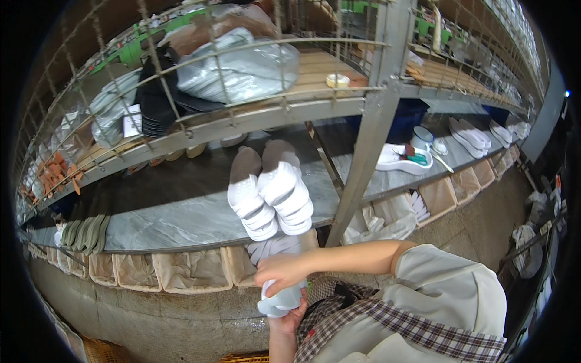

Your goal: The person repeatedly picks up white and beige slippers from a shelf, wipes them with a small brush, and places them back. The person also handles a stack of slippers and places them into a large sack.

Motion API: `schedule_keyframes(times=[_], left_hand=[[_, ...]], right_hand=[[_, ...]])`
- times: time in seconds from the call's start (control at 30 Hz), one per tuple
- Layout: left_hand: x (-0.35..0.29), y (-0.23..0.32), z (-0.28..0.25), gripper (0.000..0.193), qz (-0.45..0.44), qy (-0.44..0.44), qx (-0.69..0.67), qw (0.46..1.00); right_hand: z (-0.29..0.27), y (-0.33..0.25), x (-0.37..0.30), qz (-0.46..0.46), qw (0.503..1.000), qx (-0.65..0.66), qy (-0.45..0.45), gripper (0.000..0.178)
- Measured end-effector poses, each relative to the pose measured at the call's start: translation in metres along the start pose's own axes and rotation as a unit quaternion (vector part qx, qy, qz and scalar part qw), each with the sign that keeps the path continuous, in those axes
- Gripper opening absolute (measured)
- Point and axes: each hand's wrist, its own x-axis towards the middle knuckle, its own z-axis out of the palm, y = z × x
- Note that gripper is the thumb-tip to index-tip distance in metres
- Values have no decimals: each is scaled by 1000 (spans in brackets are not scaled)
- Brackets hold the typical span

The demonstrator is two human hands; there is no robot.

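Note:
My right hand (282, 273) reaches in from the right, its fingers closed over the top of a white shoe (279, 302). Cupped beneath the same shoe is my left hand (295, 316), its forearm rising from the lower edge. Part of the shoe is hidden by my fingers. Just beyond my hands, two overlapping rows of white shoes (271, 192) with brown far ends rest on the grey bench (175, 218). Light grey flat pieces (275, 247) lie in a lined bin between the shoes and my right hand.
Paper-lined bins (192, 272) run along the bench front. A metal post (369, 136) supports a mesh-fronted shelf with plastic bags (233, 66) and stacked black pieces (156, 97). Green curved pieces (86, 235) lie left; a white tray (402, 160) and mug (422, 138) stand right.

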Motion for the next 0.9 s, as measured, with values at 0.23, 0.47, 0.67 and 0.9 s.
schedule_keyframes(times=[0.23, 0.47, 0.67, 0.9], left_hand=[[14, -49, 32, 64, 104, 32, 379, 919], [37, -98, 88, 59, 229, -128, 707, 656], [79, -166, 108, 52, 248, -98, 683, 680], [132, -234, 112, 46, 326, -51, 659, 676]], right_hand=[[12, -39, -115, 287, 924, -50, 246, 43], [11, -61, -204, 383, 798, 66, 461, 42], [1, -32, -287, 216, 789, 91, 568, 26], [-138, 60, -581, 541, 560, -302, 550, 24]])
